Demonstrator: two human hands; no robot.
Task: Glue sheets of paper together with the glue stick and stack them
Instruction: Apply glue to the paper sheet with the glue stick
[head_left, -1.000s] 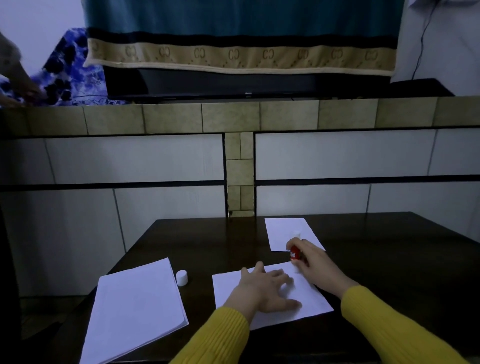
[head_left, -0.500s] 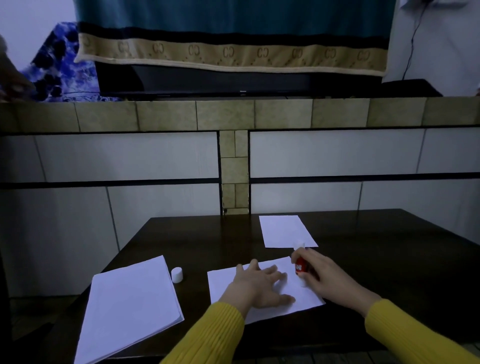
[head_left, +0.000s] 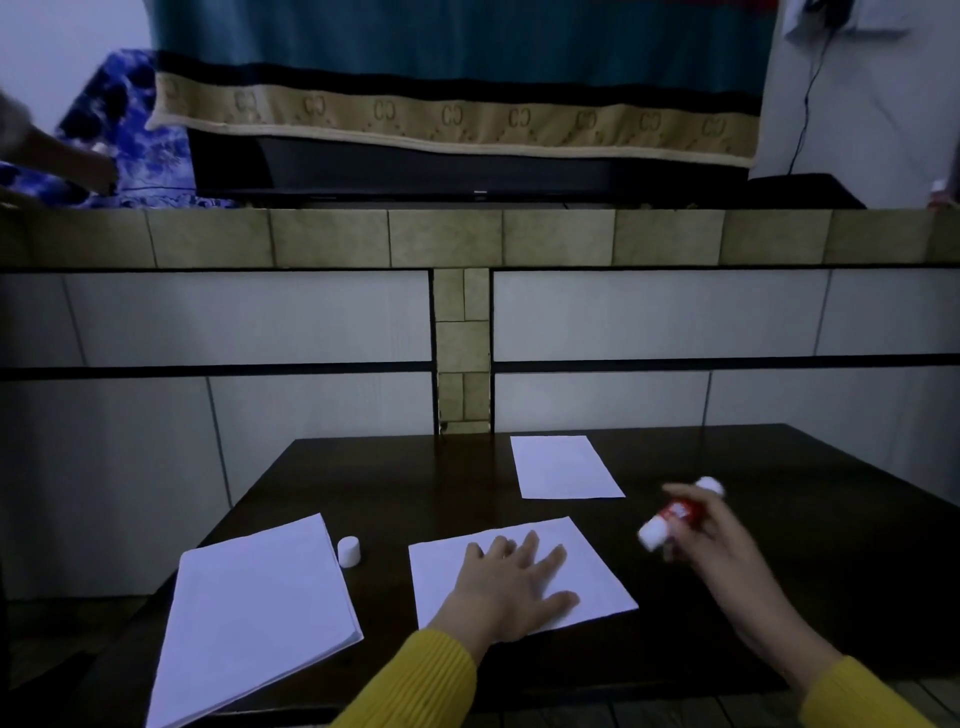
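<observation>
**Glue stick lifted clear of the sheet**

The right hand (head_left: 727, 540) has its fingers clamped around the red glue stick (head_left: 680, 512), raised over the dark table (head_left: 779, 519). To their left, the left hand (head_left: 511, 587) presses a paper sheet (head_left: 597, 577) flat, fingers spread. A paper stack (head_left: 254, 613) and white cap (head_left: 348, 551) lie farther left.

A dark wooden desk (head_left: 727, 519) is seen, pushed against a tiled wall. On its left part a stack of white paper (head_left: 254, 618) is laid, with a small white cap (head_left: 348, 551) stood just beside its far right corner. A single sheet (head_left: 597, 577) is laid near the front middle, and a smaller sheet (head_left: 563, 467) farther back
</observation>
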